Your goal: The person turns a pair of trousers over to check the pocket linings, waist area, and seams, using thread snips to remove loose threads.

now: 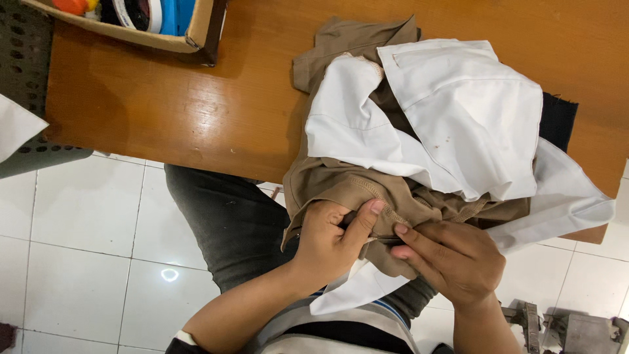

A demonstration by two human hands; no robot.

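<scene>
A brown garment point(341, 180) hangs over the near edge of a wooden table point(164, 98), with white cloth point(458, 111) piled on top of it. My left hand point(331, 236) pinches the brown fabric's stitched seam between thumb and fingers. My right hand point(452, 259) grips the same seam just to the right, and a small dark thing shows between the two hands; what it is I cannot tell. Both hands are held over my lap, just off the table edge.
A cardboard box point(190, 36) with rolls of tape stands at the table's far left. A dark cloth point(557, 118) peeks out at the right. A perforated grey surface point(26, 78) lies left of the table. White tiled floor point(78, 262) is below, with metal parts point(563, 324) at bottom right.
</scene>
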